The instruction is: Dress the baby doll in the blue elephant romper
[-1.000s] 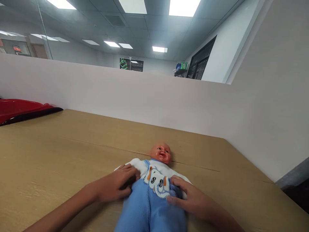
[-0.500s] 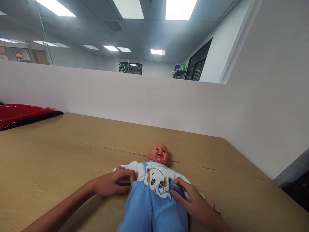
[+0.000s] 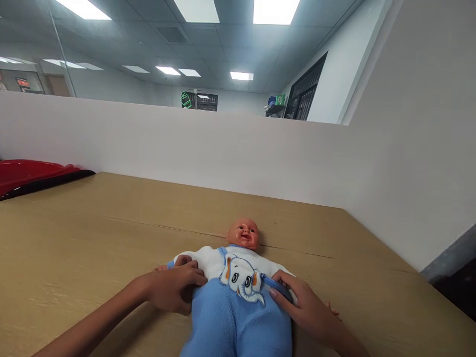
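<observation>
A baby doll (image 3: 243,233) lies face up on the wooden table, its head pointing away from me. It wears a white and blue outfit (image 3: 211,307) with an elephant patch (image 3: 241,278) on the chest. My left hand (image 3: 174,287) is closed at the outfit's side, by the doll's sleeve on my left; its fingers are bent against the cloth and the fingertips are partly hidden. My right hand (image 3: 297,300) pinches the blue strap (image 3: 277,286) beside the patch between thumb and fingers. The doll's small hands show beyond both of mine.
The wooden table (image 3: 111,238) carries a long thin crack across its top. A red tub-like object (image 3: 33,173) with a black edge sits at the far left. A white wall (image 3: 223,153) stands behind the table, with a glass pane above it.
My left hand has curled further in and slid slightly down and left, showing more of the doll's cuff. My right hand has moved slightly right, drawing the blue strap outward.
</observation>
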`<action>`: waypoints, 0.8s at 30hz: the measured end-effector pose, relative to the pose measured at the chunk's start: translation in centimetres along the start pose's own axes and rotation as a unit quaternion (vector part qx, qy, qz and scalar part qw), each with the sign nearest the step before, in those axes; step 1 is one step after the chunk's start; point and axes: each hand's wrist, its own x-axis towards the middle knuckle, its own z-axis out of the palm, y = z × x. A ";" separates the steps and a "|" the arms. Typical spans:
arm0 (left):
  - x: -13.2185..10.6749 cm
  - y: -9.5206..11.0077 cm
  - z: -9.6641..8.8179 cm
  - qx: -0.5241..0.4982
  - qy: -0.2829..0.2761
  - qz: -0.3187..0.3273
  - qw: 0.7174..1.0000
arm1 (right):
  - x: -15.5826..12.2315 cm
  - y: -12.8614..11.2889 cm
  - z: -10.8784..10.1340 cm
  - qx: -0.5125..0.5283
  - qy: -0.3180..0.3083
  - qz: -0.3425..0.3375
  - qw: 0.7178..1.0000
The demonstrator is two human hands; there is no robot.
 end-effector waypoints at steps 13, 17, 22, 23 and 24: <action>3.0 1.5 -0.1 0.126 0.248 -0.106 0.955 | -2.0 3.0 -5.5 -0.120 -0.024 0.005 0.992; 5.8 7.1 -1.0 0.049 0.211 0.056 0.975 | -3.7 5.2 -7.3 -0.046 -0.025 0.122 0.991; 12.4 8.2 0.9 0.142 0.101 0.151 0.973 | -4.0 4.9 -8.1 0.077 -0.066 0.121 0.988; 13.6 7.7 1.4 0.153 0.091 0.171 0.969 | -4.0 4.7 -8.2 0.108 -0.075 0.113 0.985; 14.6 7.3 1.8 0.165 0.090 0.185 0.965 | -3.9 4.6 -8.2 0.138 -0.080 0.104 0.982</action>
